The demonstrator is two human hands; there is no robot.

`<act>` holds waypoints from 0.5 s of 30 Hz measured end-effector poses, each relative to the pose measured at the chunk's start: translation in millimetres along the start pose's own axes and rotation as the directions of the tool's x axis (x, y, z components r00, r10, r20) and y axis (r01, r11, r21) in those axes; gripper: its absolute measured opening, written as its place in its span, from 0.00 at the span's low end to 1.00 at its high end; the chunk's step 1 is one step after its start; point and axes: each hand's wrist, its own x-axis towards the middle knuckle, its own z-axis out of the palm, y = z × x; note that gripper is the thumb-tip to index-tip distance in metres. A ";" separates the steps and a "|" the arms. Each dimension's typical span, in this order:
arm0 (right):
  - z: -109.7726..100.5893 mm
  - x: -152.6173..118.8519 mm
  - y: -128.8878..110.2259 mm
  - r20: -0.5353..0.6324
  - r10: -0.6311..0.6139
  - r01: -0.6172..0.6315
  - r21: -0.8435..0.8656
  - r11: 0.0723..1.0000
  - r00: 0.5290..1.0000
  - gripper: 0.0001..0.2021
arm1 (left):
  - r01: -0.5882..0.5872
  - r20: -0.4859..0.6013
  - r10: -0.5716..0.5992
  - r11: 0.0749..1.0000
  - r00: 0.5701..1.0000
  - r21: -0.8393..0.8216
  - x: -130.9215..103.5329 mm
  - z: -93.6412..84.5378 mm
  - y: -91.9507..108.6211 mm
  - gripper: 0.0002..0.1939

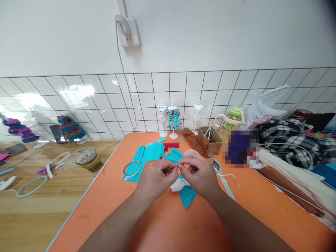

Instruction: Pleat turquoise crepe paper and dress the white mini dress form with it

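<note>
My left hand (159, 176) and my right hand (198, 174) meet over the orange table, thumbs and fingertips pinched together. Whatever lies between the fingertips is too small to make out. Just beneath them a white doll-sized dress form (176, 185) lies on its side, partly covered by my hands. Turquoise fabric (188, 196) sticks out below it, and another pleated turquoise piece (173, 154) shows behind my fingers. To the left of my left hand, a round hoop-like ring (131, 169) rests on a larger turquoise cloth (151, 155).
Small dress forms stand at the wall, one in turquoise ruffles (173, 118). Beside brown fabric (194, 140) is a cardboard box (214, 145). Scissors (217, 166) lie right of my hand. A green-lidded cup (235, 117) and piled cloth (286, 136) occupy the right; a jar (89, 159) stands left.
</note>
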 end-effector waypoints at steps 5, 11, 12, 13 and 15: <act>2.0 1.5 -1.4 0.008 0.109 -0.109 0.103 0.989 0.994 0.04 | 0.004 -0.013 -0.005 1.000 1.000 -0.021 0.8 2.2 -1.5 0.10; 1.9 2.2 -0.3 0.034 0.179 -0.182 0.195 0.964 0.983 0.05 | 0.047 0.023 -0.043 0.986 0.999 -0.161 1.3 3.7 -4.6 0.08; 2.1 1.9 0.0 0.053 0.207 -0.214 0.212 0.954 0.977 0.05 | 0.063 0.039 -0.056 0.980 0.998 -0.187 1.5 3.3 -4.4 0.08; 2.3 1.5 0.3 0.080 0.243 -0.255 0.236 0.938 0.967 0.05 | 0.081 0.056 -0.070 0.973 0.996 -0.218 1.8 2.6 -4.2 0.07; 3.3 1.1 1.4 0.153 0.325 -0.358 0.320 0.877 0.933 0.06 | 0.107 0.100 -0.079 0.944 0.992 -0.313 2.8 0.8 -3.6 0.06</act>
